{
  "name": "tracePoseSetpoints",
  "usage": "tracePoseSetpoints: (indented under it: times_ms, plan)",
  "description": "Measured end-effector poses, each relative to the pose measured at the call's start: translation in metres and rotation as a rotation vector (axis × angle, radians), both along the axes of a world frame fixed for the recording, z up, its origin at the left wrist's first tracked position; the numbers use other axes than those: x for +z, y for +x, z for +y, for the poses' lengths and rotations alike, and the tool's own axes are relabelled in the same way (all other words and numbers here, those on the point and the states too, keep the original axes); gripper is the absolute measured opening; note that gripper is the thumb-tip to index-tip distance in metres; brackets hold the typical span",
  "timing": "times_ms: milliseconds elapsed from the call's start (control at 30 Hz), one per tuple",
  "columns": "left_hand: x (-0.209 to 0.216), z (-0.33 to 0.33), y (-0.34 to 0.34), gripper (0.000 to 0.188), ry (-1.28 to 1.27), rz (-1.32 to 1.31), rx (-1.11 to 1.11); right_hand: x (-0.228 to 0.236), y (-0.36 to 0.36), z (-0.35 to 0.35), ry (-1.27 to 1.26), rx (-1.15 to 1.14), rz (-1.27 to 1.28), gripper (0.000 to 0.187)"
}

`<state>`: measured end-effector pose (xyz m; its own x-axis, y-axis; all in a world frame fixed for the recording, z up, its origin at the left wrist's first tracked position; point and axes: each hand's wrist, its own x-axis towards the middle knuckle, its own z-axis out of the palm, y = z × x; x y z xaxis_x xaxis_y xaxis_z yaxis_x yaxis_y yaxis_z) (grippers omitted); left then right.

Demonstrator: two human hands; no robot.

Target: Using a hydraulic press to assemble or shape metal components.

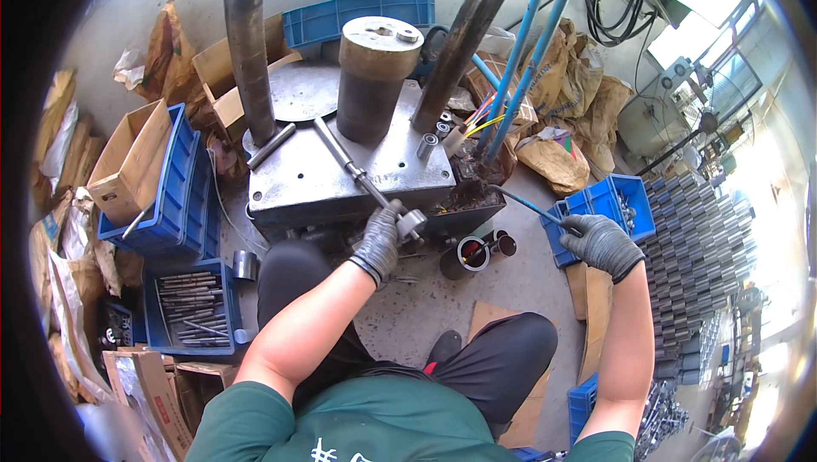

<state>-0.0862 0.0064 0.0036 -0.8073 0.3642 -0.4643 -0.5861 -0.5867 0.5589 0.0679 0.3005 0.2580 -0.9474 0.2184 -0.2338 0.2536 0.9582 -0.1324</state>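
My left hand (380, 241), in a grey glove, is closed around the near end of a stepped metal shaft (345, 154). A block-shaped steel end piece (412, 224) shows beside its fingers. The shaft slants across the front edge of the steel plate (340, 183). My right hand (602, 246), gloved too, is closed on a thin blue rod (536, 211). The rod's dark far end reaches to a grimy dark tray (473, 196) at the plate's right side; its tip is hard to make out.
A thick steel cylinder (371, 92) stands on the plate between two dark columns (247, 45). Nearby lie a short rod (272, 145) and small bushings (427, 146). Blue crates (189, 347) with rods stand left; a parts bin (628, 207) and stacked metal pieces (698, 249) are right.
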Motion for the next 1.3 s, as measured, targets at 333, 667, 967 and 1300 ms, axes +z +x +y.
tracePoseSetpoints:
  times_ms: [333,667,967,1300]
  plan:
    - [-0.009,-0.008,0.015,0.030,-0.354,0.462,0.089,-0.012,0.004,0.019,0.197,0.179,0.121,0.034]
    - [0.145,-0.057,-0.070,0.022,-0.431,1.130,0.253,-0.004,0.010,0.018,0.180,0.183,0.102,0.037]
    - [0.262,-0.049,-0.212,0.008,-0.572,1.066,0.313,-0.004,0.013,0.020,0.149,0.163,0.154,0.038]
    - [0.258,-0.043,-0.289,0.019,-1.288,1.282,0.256,-0.004,0.010,0.020,0.114,0.171,0.159,0.040]
